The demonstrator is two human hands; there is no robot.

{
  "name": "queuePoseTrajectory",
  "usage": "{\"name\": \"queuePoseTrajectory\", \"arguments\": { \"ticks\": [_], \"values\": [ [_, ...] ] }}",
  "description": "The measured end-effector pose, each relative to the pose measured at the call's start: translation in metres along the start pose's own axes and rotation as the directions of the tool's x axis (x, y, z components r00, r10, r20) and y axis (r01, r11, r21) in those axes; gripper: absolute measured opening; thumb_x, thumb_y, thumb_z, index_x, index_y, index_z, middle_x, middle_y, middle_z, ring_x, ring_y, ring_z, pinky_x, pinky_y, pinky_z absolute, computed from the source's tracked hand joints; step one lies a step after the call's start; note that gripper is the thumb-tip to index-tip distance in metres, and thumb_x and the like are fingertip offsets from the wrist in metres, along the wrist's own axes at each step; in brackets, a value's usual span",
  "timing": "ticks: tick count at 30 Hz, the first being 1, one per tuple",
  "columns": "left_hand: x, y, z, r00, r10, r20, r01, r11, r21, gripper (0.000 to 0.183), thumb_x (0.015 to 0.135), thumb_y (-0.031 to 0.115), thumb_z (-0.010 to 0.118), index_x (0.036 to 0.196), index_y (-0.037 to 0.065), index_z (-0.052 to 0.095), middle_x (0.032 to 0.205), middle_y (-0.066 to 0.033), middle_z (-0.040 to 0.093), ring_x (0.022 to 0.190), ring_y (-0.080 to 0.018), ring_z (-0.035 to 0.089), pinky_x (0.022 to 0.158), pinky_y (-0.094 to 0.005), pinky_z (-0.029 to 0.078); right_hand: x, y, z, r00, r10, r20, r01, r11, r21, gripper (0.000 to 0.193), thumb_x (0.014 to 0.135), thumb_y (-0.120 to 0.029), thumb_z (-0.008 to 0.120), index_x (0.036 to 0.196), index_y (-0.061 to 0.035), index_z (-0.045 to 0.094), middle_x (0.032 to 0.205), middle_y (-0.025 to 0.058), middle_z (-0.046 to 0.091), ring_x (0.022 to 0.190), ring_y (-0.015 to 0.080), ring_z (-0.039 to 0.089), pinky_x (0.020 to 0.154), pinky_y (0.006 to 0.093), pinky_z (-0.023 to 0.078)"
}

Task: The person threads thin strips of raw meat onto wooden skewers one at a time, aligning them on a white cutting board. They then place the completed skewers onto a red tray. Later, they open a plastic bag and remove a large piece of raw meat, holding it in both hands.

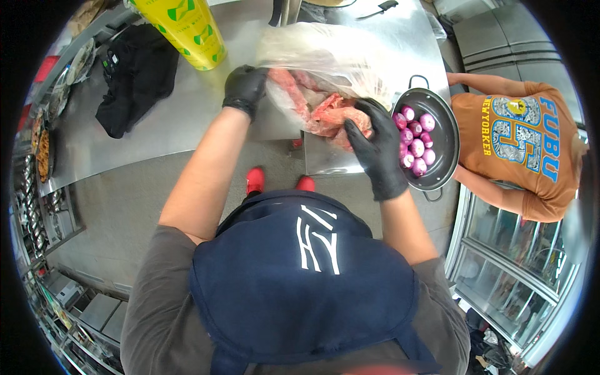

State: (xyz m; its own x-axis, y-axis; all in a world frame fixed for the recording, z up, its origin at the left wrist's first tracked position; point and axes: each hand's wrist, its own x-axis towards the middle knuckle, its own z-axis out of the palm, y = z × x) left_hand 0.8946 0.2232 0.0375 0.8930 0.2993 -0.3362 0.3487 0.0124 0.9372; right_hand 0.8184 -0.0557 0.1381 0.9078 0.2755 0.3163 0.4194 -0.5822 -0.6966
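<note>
On the metal table lies a clear plastic bag (325, 47) with pieces of raw meat (290, 87) in and at its mouth. My left hand (245, 90), in a black glove, is closed on the bag's left edge beside a long strip of meat. Gloved as well, my right hand (378, 140) has its thumb and fingers around a reddish chunk of meat (344, 119) at the near side of the bag. Just right of that hand stands a dark two-handled pan (442, 153) holding several peeled purple onions (417, 147).
A yellow-green printed roll (187, 34) and a black cloth garment (140, 75) rest on the metal table (206, 125) at the left. A black-handled knife (380, 9) lies at the far edge. Close on the right stands a person in a brown shirt (525, 147), beside glass-doored fridges (506, 287).
</note>
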Motion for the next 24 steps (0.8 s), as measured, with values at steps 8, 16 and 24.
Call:
{"name": "queuePoseTrajectory", "arguments": {
  "ticks": [8,16,24],
  "values": [
    [-0.006,-0.005,0.004,0.981,0.194,-0.006,-0.191,0.971,0.147,0.019,0.086,0.018,0.063,0.089,0.000,0.068,0.078,-0.0070,0.066,0.065,-0.0158,0.062,0.060,-0.0283,0.051,0.087,-0.017,0.091,0.897,0.240,0.371,-0.237,0.970,-0.054,0.049,0.079,-0.028,0.073,0.116,0.0029,0.062,0.108,0.0228,0.066,0.101,0.0322,0.063,0.089,0.0362,0.047],
    [-0.001,0.008,0.015,0.985,0.164,0.052,-0.152,0.973,-0.175,0.020,0.089,0.017,0.059,0.098,0.001,0.067,0.086,-0.0076,0.067,0.072,-0.0162,0.064,0.062,-0.0296,0.053,0.093,-0.001,0.091,0.920,0.230,0.318,-0.359,0.818,0.449,0.045,0.080,-0.018,0.072,0.117,0.0052,0.060,0.109,0.0141,0.067,0.098,0.0216,0.063,0.089,0.0322,0.047],
    [0.016,0.008,0.034,0.991,0.051,0.127,-0.001,0.930,-0.367,0.022,0.091,0.023,0.059,0.102,0.005,0.066,0.090,-0.0071,0.068,0.074,-0.0147,0.064,0.062,-0.0315,0.052,0.094,0.012,0.097,0.915,0.337,0.222,-0.396,0.642,0.657,0.041,0.084,-0.014,0.070,0.118,0.0067,0.060,0.111,0.0104,0.065,0.098,0.0181,0.059,0.090,0.0301,0.045]
  ]
}}
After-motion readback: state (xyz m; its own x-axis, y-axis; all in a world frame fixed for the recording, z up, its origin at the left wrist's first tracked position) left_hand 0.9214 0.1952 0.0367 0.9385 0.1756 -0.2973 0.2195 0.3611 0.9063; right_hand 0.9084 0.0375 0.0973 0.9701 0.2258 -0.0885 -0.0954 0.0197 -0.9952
